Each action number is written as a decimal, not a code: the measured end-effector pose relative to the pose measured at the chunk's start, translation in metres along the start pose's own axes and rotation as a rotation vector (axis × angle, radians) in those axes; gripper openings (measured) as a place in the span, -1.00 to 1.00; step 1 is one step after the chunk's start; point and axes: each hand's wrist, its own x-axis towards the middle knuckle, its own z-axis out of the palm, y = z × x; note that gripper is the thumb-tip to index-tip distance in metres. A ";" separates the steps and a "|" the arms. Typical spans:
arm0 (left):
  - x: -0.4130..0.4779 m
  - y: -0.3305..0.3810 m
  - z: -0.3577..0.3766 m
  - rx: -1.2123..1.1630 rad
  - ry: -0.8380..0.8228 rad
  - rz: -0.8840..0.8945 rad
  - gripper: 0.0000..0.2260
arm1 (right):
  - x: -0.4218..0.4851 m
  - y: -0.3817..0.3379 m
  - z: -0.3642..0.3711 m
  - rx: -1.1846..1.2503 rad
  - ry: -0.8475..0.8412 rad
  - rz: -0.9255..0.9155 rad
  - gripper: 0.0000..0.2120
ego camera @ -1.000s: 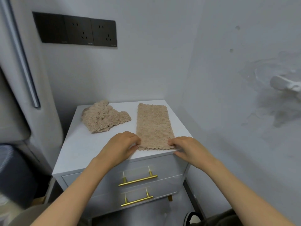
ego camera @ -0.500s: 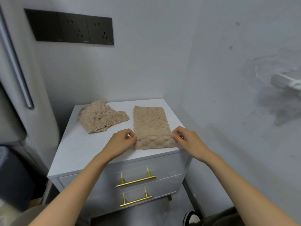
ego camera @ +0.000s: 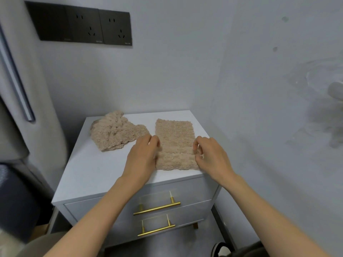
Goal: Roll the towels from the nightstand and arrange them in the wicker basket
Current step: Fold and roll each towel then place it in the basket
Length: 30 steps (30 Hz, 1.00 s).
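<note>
Centre frame: left hand (ego camera: 143, 156) and right hand (ego camera: 210, 157), fingers curled, pinch the part-rolled near end of the beige knobbly towel (ego camera: 174, 134) on the white counter (ego camera: 100, 169); roll both sides evenly, tightly.

nubby cloth towel (ego camera: 174, 134), nightstand (ego camera: 96, 169) — matt, smooth

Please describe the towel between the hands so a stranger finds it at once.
On the white nightstand in the corner lie two beige towels. The flat towel is the right one, held by the left hand and right hand; the crumpled towel beside it lies untouched.
</note>
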 end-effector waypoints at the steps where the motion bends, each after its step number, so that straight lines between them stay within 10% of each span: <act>1: 0.000 0.000 0.001 0.012 0.031 0.074 -0.66 | -0.001 -0.002 0.002 -0.010 0.010 -0.067 -0.74; 12: -0.015 0.004 -0.004 -0.007 -0.155 0.295 -0.73 | -0.016 -0.003 0.001 -0.103 -0.068 -0.237 -0.78; 23: -0.015 -0.015 -0.004 -0.110 -0.304 0.054 -0.69 | -0.028 0.015 -0.006 -0.094 -0.166 -0.161 -0.69; 30: -0.005 -0.014 -0.012 -0.428 -0.241 -0.331 -0.87 | -0.020 0.016 -0.015 0.378 -0.159 0.194 -0.86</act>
